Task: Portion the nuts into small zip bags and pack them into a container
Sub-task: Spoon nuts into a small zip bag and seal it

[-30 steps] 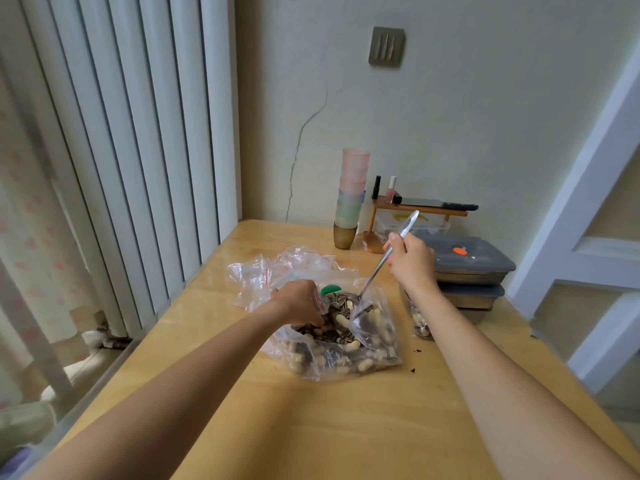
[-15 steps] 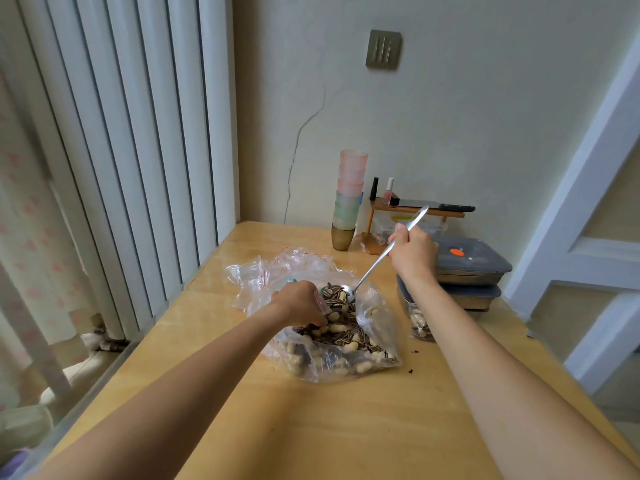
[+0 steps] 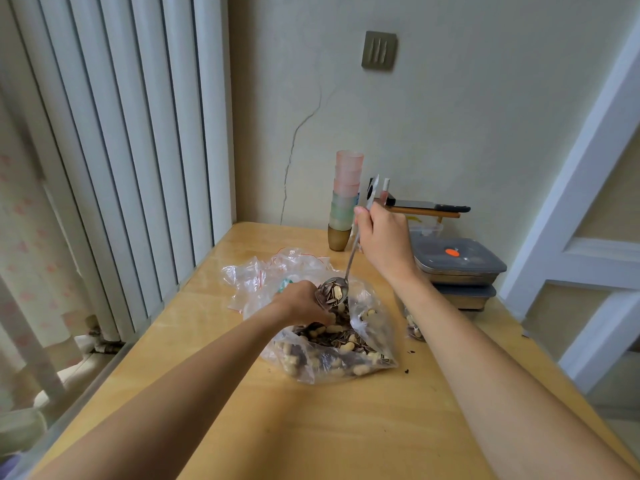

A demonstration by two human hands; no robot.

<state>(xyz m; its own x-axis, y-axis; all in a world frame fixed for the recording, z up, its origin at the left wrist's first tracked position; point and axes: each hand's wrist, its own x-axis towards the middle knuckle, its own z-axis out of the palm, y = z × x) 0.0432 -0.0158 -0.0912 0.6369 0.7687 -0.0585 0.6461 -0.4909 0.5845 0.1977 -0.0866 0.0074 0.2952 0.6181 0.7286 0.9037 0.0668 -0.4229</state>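
Observation:
A large clear bag of peanuts and sunflower seeds (image 3: 332, 351) lies open on the wooden table (image 3: 311, 427). My left hand (image 3: 301, 304) grips the bag's rim and holds its mouth open. My right hand (image 3: 382, 239) grips the handle of a metal spoon (image 3: 332, 291); its bowl is heaped with seeds and a peanut, lifted just above the bag by my left hand. Crumpled small zip bags (image 3: 263, 275) lie behind the big bag. A small filled bag (image 3: 414, 325) sits to the right, partly hidden by my right forearm.
Two stacked metal containers with grey lids (image 3: 459, 266) stand at the right. A stack of pastel cups (image 3: 346, 199) and a small wooden shelf (image 3: 424, 213) with bottles are at the back wall. White blinds run along the table's left edge. Crumbs (image 3: 408, 362) lie by the bag.
The spoon dug into the nuts, then rose out loaded with seeds. My right hand lifted and tilted the handle more upright. My left hand stayed on the bag.

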